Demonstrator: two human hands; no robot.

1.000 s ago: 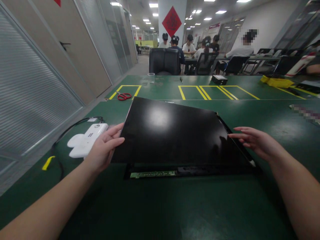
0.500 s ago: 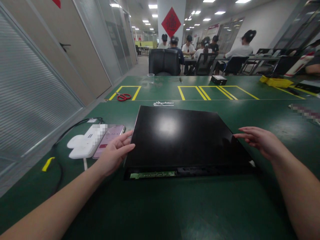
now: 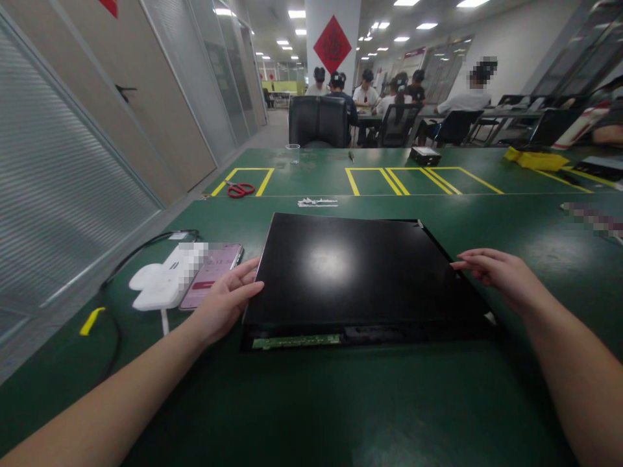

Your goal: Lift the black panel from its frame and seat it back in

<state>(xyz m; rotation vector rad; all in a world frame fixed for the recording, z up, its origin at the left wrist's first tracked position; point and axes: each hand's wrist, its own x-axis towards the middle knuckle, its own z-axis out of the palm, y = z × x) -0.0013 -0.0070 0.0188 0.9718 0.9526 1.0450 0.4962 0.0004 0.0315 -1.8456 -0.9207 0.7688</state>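
A black, glossy display panel (image 3: 350, 272) lies over a dark frame (image 3: 467, 332) on the green table, slightly out of line with it. Along the near edge shows a green circuit board strip (image 3: 296, 341). My left hand (image 3: 233, 292) grips the panel's left edge, thumb on top and fingers at the side and beneath. At the right edge, the fingertips of my right hand (image 3: 491, 272) pinch the panel; their undersides are hidden. Small pale tabs show at the frame's right corners.
Left of the panel lie a phone (image 3: 211, 275), a white charger (image 3: 165, 279) and a black cable (image 3: 146, 243). Beyond are white scraps (image 3: 317, 202), red scissors (image 3: 240, 189), a clear cup (image 3: 293, 154) and a black box (image 3: 425, 155). Several people sit at a farther table.
The panel's far edge has come down and nearer, uncovering the frame's far right corner. My right hand has shifted slightly left with it; my left hand has barely moved.
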